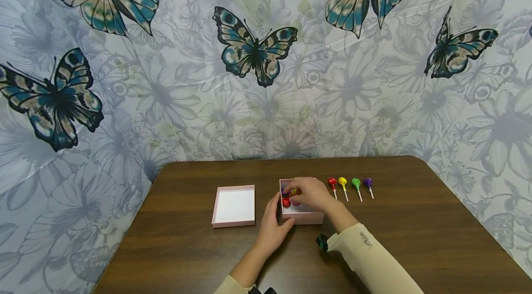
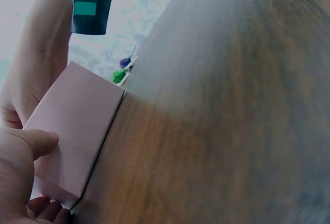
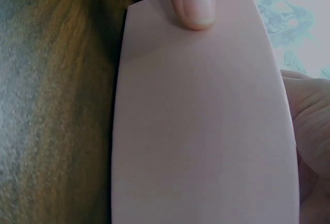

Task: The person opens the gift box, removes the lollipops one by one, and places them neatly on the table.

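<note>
The brown worktop (image 1: 183, 248) spreads beneath my left grip (image 1: 272, 227), which is clamped round the near left corner of a pink box (image 1: 305, 219), thumb on its front wall. Left of that grip lies a pink lid (image 1: 234, 206). Four lollipops (image 1: 356, 183) line up right of my right grip (image 1: 312, 194), whose fingers dip in among wrapped sweets (image 1: 286, 202); whether they pinch one, I cannot tell.

Above my right hand (image 1: 309, 191), a cream right sleeve (image 1: 370, 259) bears a small dark marking (image 1: 365, 238); at its cuff, a dark device (image 2: 91, 11) with a green rectangular panel (image 2: 84, 9). Above my left hand (image 1: 271, 225), a cream left sleeve (image 1: 228, 286), partly cropped.
</note>
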Action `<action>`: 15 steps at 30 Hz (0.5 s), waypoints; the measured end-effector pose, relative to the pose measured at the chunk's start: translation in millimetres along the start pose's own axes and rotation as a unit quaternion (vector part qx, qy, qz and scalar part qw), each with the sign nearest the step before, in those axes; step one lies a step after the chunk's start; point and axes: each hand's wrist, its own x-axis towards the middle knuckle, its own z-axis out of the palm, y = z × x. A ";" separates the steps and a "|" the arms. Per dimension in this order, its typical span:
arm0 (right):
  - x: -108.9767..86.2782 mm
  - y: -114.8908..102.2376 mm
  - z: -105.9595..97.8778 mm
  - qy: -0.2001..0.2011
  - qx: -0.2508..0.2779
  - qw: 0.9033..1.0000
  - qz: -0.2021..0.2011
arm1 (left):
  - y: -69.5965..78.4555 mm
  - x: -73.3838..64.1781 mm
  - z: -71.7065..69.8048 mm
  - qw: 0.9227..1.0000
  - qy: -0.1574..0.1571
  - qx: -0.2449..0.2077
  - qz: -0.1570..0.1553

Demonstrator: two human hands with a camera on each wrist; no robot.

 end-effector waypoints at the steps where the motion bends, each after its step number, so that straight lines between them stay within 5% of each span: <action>1: 0.5 -0.9 -0.2 0.000 -0.003 1.000 0.002 | 0.3 0.1 -0.2 1.000 0.000 -0.002 0.000; 15: 6.2 6.5 13.2 -0.010 -0.041 0.999 -0.014 | -0.4 0.7 -0.3 1.000 -0.012 -0.005 -0.012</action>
